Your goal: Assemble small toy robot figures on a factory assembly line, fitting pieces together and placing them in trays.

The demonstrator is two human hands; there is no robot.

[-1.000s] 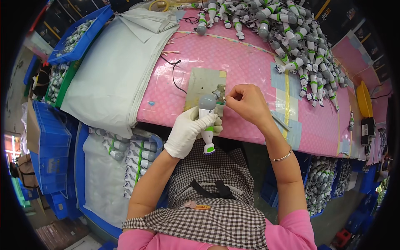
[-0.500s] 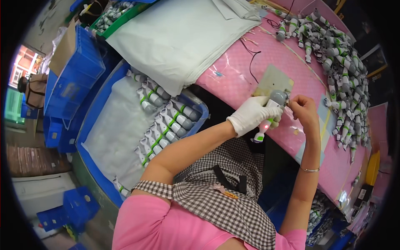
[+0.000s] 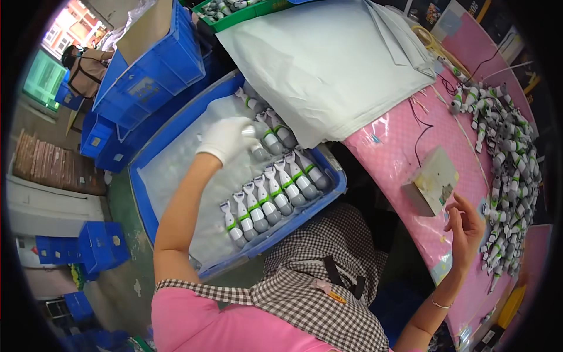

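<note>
My left hand (image 3: pixel 227 141), in a white glove, is over the blue bin (image 3: pixel 335 186), closed around a small grey-and-white device whose far part the glove hides. Rows of similar devices (image 3: pixel 271 205), white with a green band and a rounded grey end, lie on a translucent plastic sheet (image 3: pixel 170 161) in the bin. My bare right hand (image 3: pixel 467 227) is at the pink-covered table, fingers apart with nothing in them. Just beyond its fingertips stands a small pale box (image 3: pixel 433 182) with a worn top and a dark cable running from it.
A large heap of the same devices (image 3: pixel 505 170) covers the table's right side. White sheets (image 3: pixel 328 64) are stacked at the table's far left. Blue crates (image 3: pixel 149 82) stand behind the bin, and a green tray (image 3: pixel 246 14) is at the back. Another person (image 3: pixel 88 73) is at far left.
My left hand has moved left from the pale box to the bin, carrying the device. My right hand has loosened its pinch and stays near the box. The view has shifted left.
</note>
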